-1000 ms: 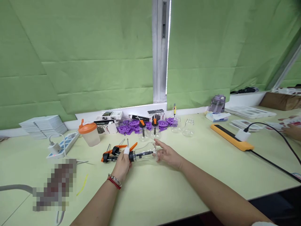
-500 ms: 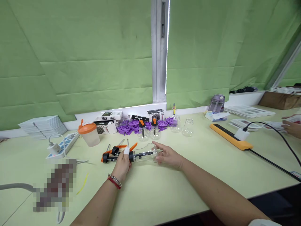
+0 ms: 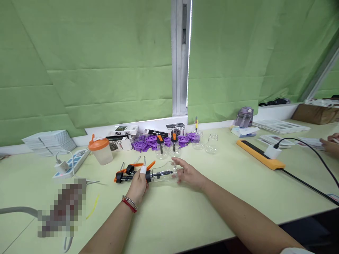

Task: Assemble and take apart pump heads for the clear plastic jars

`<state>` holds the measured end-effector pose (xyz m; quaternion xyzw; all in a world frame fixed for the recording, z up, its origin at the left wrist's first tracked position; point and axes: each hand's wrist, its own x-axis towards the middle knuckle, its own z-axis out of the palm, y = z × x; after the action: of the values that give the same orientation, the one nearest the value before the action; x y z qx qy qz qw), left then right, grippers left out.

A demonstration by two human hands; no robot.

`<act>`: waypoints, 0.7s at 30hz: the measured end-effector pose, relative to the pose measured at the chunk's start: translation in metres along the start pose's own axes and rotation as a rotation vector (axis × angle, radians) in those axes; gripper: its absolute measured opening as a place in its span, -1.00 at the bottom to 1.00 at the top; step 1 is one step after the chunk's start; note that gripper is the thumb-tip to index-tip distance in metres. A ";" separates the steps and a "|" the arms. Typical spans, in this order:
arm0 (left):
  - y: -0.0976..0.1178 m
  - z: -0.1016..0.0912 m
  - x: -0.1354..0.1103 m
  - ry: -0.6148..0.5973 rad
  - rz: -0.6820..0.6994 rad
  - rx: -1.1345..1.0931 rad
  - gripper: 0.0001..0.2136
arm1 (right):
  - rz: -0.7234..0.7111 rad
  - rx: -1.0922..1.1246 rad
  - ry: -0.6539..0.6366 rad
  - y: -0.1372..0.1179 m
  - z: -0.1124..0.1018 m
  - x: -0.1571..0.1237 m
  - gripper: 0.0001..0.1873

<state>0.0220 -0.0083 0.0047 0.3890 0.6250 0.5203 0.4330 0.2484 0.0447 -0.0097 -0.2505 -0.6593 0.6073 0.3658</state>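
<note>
A clear glass bottle [image 3: 165, 173] lies sideways between my hands, a dark tube inside it. My left hand [image 3: 138, 182] is closed around the black collar at its neck, where an orange lever sticks up. At the wide base, my right hand [image 3: 188, 173] curls its fingers on the glass. Beside my left hand lie more black tops with orange levers [image 3: 119, 177] and metal rods. Farther back, a bottle with a black and orange top [image 3: 160, 150] and another like it [image 3: 174, 146] stand upright.
Purple plastic parts [image 3: 144, 144], small boxes [image 3: 120, 144] and open glass bottles [image 3: 211, 144] line the back. An orange-lidded cup [image 3: 102, 153] and a white power strip [image 3: 75, 162] stand left. On the right are a yellow power strip [image 3: 258, 154] and another person's hand [image 3: 331, 145].
My hands and the bottle stay nearly in place. At the far right, the other person's hand has shifted slightly.
</note>
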 end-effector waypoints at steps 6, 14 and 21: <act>0.000 0.000 0.000 -0.003 0.007 -0.013 -0.56 | 0.064 0.042 -0.075 0.002 -0.004 -0.001 -0.07; -0.005 -0.001 0.003 -0.002 0.022 0.025 -0.56 | 0.133 -0.009 -0.056 0.004 0.001 0.004 -0.35; -0.005 -0.001 0.003 -0.020 0.030 0.021 -0.55 | 0.031 -0.065 0.075 0.003 0.003 0.002 -0.31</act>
<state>0.0197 -0.0064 -0.0001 0.4079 0.6203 0.5161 0.4272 0.2447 0.0452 -0.0123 -0.2950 -0.6606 0.5812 0.3725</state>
